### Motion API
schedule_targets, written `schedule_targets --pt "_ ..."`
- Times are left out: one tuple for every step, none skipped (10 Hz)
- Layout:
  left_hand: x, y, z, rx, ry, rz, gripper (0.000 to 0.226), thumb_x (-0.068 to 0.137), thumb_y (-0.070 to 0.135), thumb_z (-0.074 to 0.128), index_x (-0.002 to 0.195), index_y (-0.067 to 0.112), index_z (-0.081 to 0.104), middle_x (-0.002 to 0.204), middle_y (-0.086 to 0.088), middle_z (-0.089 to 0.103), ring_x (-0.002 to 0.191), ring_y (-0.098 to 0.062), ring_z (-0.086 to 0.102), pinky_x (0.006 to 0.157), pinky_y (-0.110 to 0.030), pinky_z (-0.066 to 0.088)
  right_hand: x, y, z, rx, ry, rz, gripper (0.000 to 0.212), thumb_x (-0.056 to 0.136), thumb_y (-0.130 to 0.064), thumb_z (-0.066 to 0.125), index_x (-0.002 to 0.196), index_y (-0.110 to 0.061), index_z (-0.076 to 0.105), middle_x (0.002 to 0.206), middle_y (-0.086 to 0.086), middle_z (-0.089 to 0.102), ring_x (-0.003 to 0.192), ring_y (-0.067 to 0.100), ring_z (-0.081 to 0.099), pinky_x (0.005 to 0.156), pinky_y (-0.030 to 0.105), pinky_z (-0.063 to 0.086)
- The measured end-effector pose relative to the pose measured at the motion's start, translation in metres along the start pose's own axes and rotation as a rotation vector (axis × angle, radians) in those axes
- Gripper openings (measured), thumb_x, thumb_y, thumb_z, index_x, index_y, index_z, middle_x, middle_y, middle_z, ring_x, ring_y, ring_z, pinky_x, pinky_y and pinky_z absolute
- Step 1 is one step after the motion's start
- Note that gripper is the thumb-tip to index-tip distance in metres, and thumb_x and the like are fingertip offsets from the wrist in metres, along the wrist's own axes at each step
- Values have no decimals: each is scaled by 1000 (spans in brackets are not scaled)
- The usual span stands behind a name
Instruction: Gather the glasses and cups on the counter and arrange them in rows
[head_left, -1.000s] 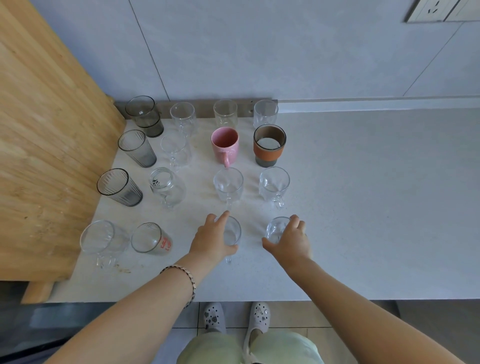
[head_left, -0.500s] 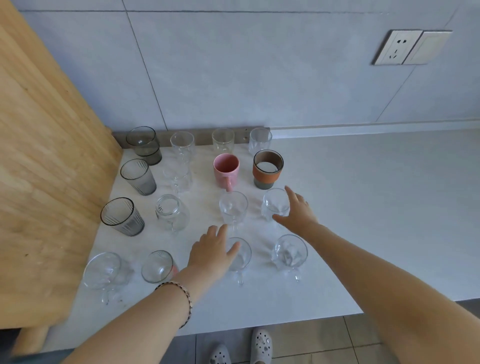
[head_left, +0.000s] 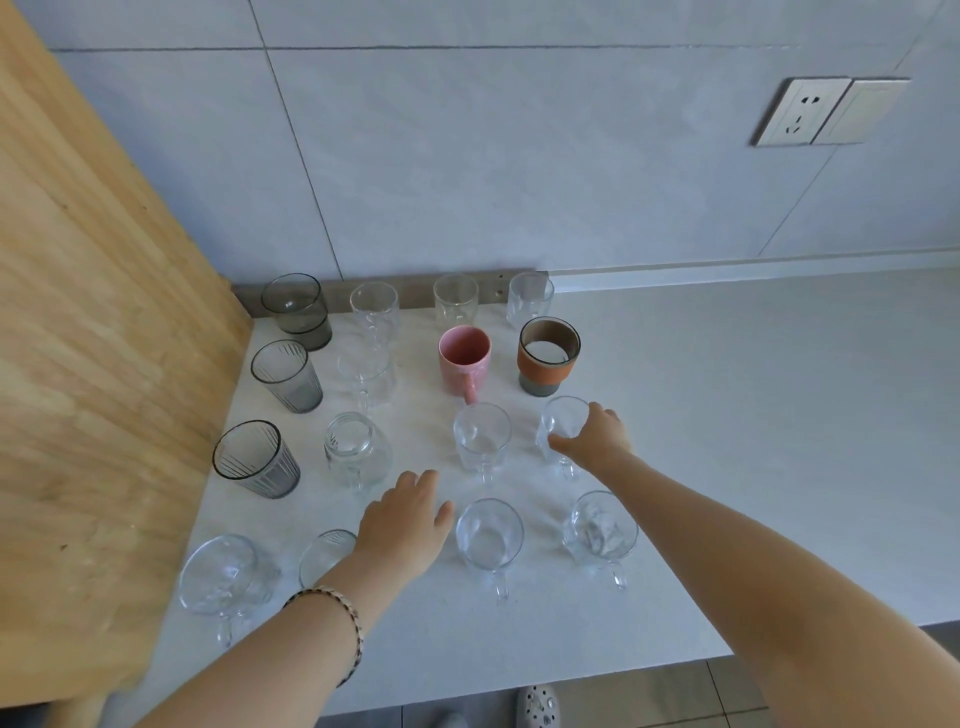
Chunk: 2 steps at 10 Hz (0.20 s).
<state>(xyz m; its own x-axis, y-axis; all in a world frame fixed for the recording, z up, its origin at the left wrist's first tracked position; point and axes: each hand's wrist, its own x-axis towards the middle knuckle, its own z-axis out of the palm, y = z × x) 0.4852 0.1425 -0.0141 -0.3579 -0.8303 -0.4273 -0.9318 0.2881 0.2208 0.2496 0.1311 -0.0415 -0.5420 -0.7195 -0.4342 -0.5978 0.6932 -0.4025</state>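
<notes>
Standing in four near-even rows on the tabletop (head_left: 753, 415), the glasses and cups (head_left: 480, 436) look almost arranged; right hand (head_left: 595, 439) grips a clear mug (head_left: 561, 418) in the third row, probably a final straightening; left hand (head_left: 405, 519) is relaxed beside the front row, holding nothing.

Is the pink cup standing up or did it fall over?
Standing up. The pink cup rests on its base on the counter, its round open mouth facing upward and its handle pointing toward the person.
</notes>
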Motion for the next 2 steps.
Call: schedule_targets --pt "-1 2 -2 11 -6 9 42 99 33 32 136 13 35 133 -8 45 116 -28 54 93 -36 43 -7 2 -3 -34 -36 -25 83 85 -38 63 147 -5 18 147 13 33 132 29 41 103 37 40" --pt "3 10 -7 35 -12 46 40 99 32 33 134 13 37 132 -9 46 114 -29 55 92 -37 42 -17 4 -10 -73 -16 -75 75 86 -32 62 146 -7 25 148 10 33 134 29 39 107 36 37"
